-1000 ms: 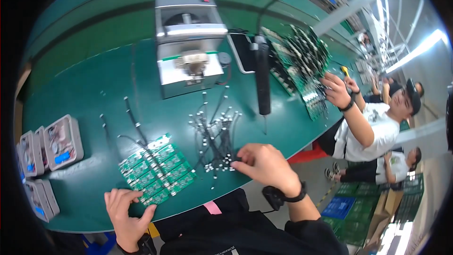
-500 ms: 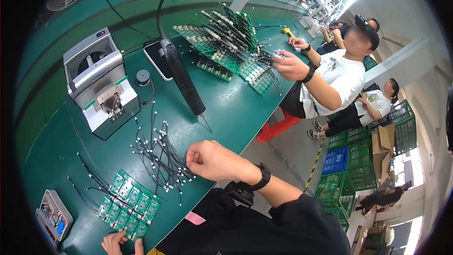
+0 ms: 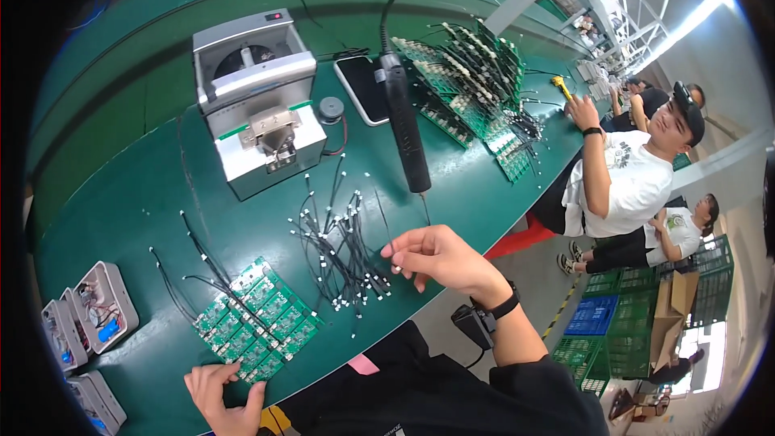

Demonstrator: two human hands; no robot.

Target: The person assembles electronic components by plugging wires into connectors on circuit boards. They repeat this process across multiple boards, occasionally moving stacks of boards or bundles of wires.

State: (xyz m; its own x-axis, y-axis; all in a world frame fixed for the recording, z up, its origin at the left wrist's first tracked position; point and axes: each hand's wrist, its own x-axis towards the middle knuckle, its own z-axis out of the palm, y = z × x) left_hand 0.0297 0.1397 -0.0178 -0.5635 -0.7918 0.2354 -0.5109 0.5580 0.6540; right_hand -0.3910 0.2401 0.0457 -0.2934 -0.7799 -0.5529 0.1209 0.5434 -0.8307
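— How far along, judging by the bench (image 3: 161, 194)?

— Early, by the look of it. Panel of small green circuit boards (image 3: 257, 319) lying flat near the front edge, no leads visibly plugged into it. Heap of short black wire leads (image 3: 339, 254) with white plugs just beside, still a tangled pile. Only a few stray leads (image 3: 198, 254) apart, left of the panel.

— And the hands?

— Right hand (image 3: 440, 258) at the right edge of the heap, thumb and forefinger pressed together on what looks like one thin black lead, other fingers loosely curled. Left hand (image 3: 222, 391) flat at the near edge, fingers spread, fingertips touching the panel's front corner.

— Done work anywhere?

— Farther along the bench, a long row of green boards (image 3: 476, 93) with leads sticking up, near another person's hand (image 3: 583, 111). Possibly finished, hard to tell.

— Materials?

— Bench matte green, smooth. Boards glossy, rectangular, scored into a grid. Leads thin and limp. Black electric screwdriver (image 3: 404, 125) hanging on its cable, slim and cylindrical. Boxy grey-and-white machine (image 3: 258, 105) behind. Pale plastic housings (image 3: 85, 319) at far left, rounded corners.
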